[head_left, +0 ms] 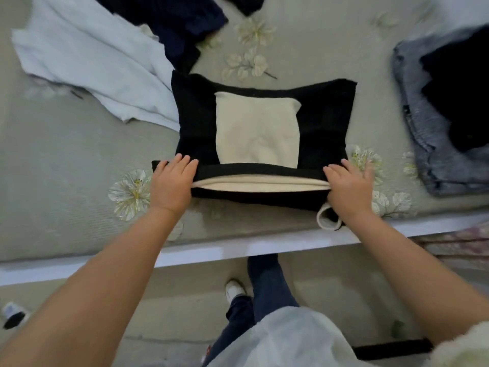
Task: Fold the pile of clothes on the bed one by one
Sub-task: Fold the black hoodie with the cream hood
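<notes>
Head view, looking down over the near edge of a bed [66, 154] dressed in a grey-green cover with pale flower prints. Black-and-cream garment [260, 133] spread flat near the bed's front edge, cream panel in the middle, black to either side, near hem turned up in a fold so that a cream strip shows between black layers. Left hand [172, 184] at the left end of that fold, fingers laid over the top, thumb tucked beneath, gripping the doubled edge. Right hand [349, 186] at the right end, likewise clamped on the fold, fingers on top and slightly blurred. Small cream-edged cuff [326, 217] poking out just below the right wrist, at the bed's edge.

White garment [87, 59] lying crumpled at upper left, its corner touching the black fabric. Dark navy garment [174, 19] above it, partly overlapping. Folded stack at far right: grey piece [420, 133] underneath, black piece [460, 86] on top. White bed frame [238, 250] along the front. On the floor below: legs in dark trousers, one white shoe [234, 290].
</notes>
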The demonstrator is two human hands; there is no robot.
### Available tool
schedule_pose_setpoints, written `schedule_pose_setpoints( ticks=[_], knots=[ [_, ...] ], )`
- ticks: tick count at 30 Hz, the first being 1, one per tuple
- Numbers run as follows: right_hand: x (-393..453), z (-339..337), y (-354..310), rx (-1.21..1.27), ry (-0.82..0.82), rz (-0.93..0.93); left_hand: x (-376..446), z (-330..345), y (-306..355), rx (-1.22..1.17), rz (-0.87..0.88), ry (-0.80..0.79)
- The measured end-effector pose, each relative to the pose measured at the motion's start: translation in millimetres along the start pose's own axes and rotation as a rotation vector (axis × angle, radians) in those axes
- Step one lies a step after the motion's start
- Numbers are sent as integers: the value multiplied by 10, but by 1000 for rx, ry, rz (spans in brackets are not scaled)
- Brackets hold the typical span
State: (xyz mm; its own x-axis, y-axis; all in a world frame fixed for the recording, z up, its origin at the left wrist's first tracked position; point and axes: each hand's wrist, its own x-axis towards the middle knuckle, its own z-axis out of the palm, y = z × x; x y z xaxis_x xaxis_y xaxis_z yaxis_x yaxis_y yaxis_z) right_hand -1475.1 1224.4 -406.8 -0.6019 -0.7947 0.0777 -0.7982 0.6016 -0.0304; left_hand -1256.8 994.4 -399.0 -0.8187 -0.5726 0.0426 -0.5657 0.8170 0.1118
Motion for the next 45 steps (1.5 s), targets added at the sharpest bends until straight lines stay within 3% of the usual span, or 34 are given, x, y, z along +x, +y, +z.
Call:
schedule_pose_setpoints(
  ticks=[5,11,13,15,16,18,22,24,26,28,30,32,34,38,45],
  knots=[
    [1222,-101,298,-155,-233,-76,1031,-136,-40,28,-24,31],
    [2532,15,610,-328,-505,-568,2077,-80,-80,133,40,48],
    [2898,121,611,-376,-534,-643,2379,57,-193,232,-22,-24],
    [3221,268,574,-422,-526,-663,2673,151,-309,376,-179,-246],
    [3367,352,548,-451,-518,-655,2797,193,-376,436,-228,-326],
    [3591,504,511,-476,-497,-543,2984,317,-486,452,-256,-325],
    [3721,648,543,-244,-304,-86,3158,617,-465,1,-316,-13],
    [3537,742,481,-103,-159,-85,3035,761,-278,-106,-181,40],
    [3278,915,401,-8,-62,-202,2803,947,-111,-109,-57,24],
    [3065,1061,399,-44,-237,-161,2599,1129,-63,-83,-90,-74],
    [3027,1189,566,-115,-445,34,2523,1282,-98,-74,-188,-164],
    [3050,1274,763,-184,-500,149,2543,1370,-138,-76,-201,-196],
    [3077,1271,878,-191,-408,113,2617,1404,-114,-117,-172,-178],
    [3064,1144,1081,-67,-2,58,2768,1408,33,-110,-138,-144],
    [2921,1517,1162,-98,-265,152,2828,1630,70,-14,-178,-284]
  ],
)
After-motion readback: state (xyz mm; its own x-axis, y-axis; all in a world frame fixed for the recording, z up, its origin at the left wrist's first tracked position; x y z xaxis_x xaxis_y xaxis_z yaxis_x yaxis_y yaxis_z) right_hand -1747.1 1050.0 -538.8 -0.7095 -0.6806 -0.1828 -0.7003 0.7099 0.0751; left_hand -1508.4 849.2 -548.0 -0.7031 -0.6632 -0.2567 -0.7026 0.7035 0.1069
